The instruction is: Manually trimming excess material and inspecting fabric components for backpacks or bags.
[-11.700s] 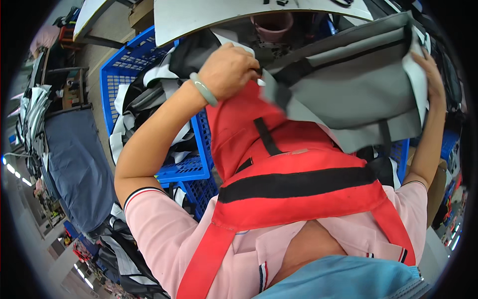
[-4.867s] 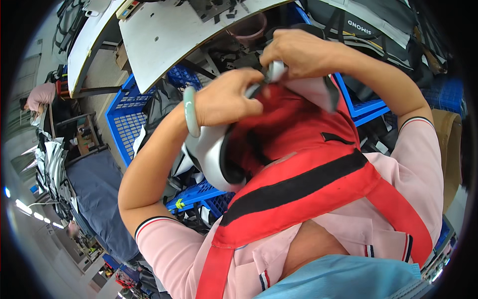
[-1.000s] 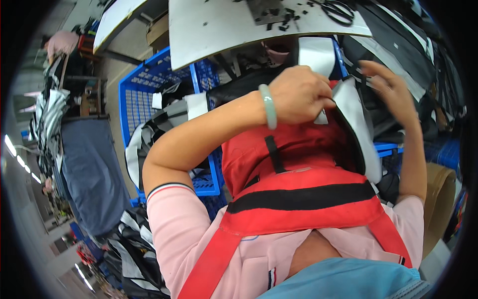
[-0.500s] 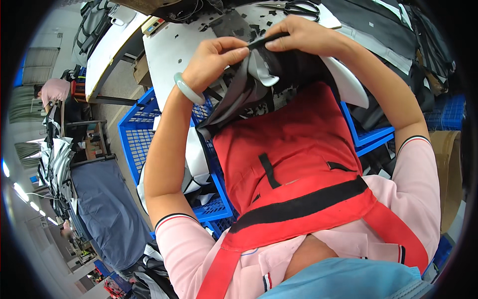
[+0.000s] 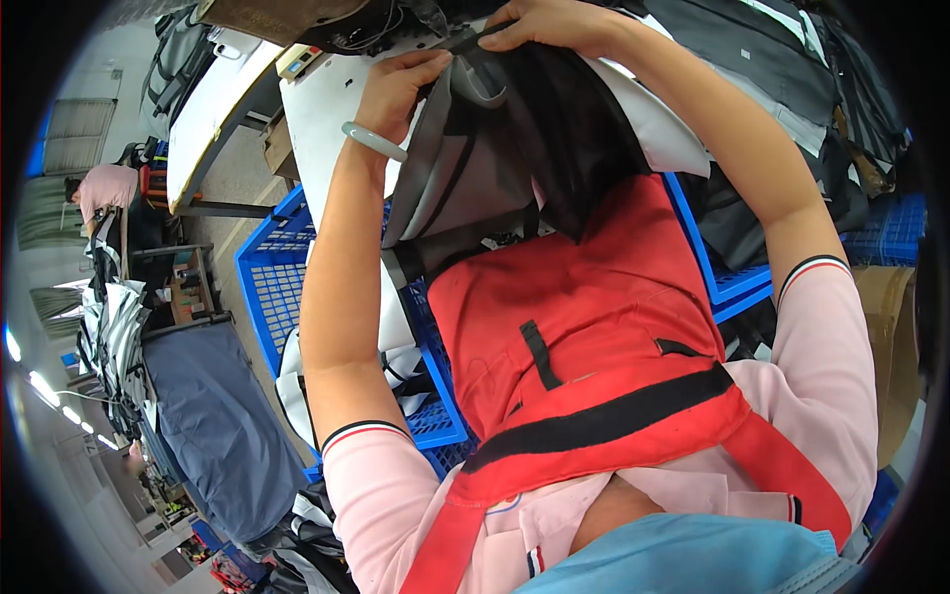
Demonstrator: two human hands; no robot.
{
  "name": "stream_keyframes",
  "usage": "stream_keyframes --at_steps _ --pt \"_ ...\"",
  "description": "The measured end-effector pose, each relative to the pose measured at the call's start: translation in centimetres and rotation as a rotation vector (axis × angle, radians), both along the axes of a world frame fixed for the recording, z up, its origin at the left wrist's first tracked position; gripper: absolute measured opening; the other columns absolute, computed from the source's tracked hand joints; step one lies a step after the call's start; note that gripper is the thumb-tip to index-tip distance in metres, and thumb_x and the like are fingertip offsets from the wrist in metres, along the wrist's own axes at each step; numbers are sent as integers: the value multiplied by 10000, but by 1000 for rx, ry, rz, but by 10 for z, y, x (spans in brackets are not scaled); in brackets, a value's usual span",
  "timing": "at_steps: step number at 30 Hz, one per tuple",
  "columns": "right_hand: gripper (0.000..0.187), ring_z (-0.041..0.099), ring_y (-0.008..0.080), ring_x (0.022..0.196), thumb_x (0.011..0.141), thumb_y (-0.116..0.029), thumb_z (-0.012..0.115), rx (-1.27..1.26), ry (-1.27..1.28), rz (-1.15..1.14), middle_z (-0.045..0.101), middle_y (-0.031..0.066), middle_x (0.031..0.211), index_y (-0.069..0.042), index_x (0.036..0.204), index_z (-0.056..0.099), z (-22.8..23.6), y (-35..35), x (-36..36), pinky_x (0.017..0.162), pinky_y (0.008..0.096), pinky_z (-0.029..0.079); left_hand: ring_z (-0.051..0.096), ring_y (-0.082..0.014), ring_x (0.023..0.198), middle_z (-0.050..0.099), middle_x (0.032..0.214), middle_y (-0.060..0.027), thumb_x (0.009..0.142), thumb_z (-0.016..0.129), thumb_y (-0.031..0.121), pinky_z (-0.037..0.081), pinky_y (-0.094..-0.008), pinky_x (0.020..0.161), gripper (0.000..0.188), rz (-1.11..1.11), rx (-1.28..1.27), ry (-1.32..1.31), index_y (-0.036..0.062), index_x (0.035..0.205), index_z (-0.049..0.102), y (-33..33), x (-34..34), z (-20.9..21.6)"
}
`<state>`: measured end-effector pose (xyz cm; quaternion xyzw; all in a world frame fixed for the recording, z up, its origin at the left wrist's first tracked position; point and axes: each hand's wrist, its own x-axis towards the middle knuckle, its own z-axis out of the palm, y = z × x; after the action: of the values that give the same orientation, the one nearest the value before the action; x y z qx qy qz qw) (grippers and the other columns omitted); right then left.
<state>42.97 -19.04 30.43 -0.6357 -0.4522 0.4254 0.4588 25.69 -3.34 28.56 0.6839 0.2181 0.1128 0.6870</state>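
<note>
A dark grey and black fabric piece (image 5: 485, 178) hangs between my hands, its upper edge at the white worktable and its lower folds over my lap. My left hand (image 5: 401, 87), with a pale bangle at the wrist, pinches the left end of that edge between thumb and fingers. Farther right and higher up, my right hand (image 5: 554, 25) is closed on the same edge, thumb on the near side. A loop of lighter grey material shows just below the edge, between the hands. Behind the cloth, much of the tabletop is hidden.
The white worktable (image 5: 322, 114) carries dark machinery (image 5: 381, 25) along its far side. Blue plastic crates (image 5: 267, 262) with fabric pieces flank my red apron (image 5: 584, 287). Dark fabric stacks (image 5: 732, 59) lie at the right. Another person (image 5: 107, 188) works far left.
Both hands have moved up and away from me, taking the fabric's edge along. More of the fabric now hangs spread out below them. The scissors at the far side are no longer visible.
</note>
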Motion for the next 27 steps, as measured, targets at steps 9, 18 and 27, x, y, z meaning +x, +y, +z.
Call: stream_keyframes --at_steps 9,18,27 --pt "337 632 177 803 838 -171 709 31 -48 -61 689 96 935 47 1092 671 4 19 6 736 314 519 647 -147 838 689 960 -101 862 660 75 504 -243 761 254 50 -47 -103 -59 1078 659 12 7 -1" --pt "341 600 126 818 861 -246 672 -127 -97 69 668 58 902 34 1054 667 -8 -34 14 760 268 483 639 -141 809 682 932 -74 868 663 84 504 -240 741 251 52 -135 -96 -43 1085 652 5 -6 -7" --pt "293 552 107 888 837 -277 709 -1268 544 601 662 -16 921 -50 1021 693 -204 -463 -41 845 312 426 610 -120 853 671 930 -48 886 656 104 476 -235 766 279 -34 -225 -204 -57 1113 630 -18 -47 -31"
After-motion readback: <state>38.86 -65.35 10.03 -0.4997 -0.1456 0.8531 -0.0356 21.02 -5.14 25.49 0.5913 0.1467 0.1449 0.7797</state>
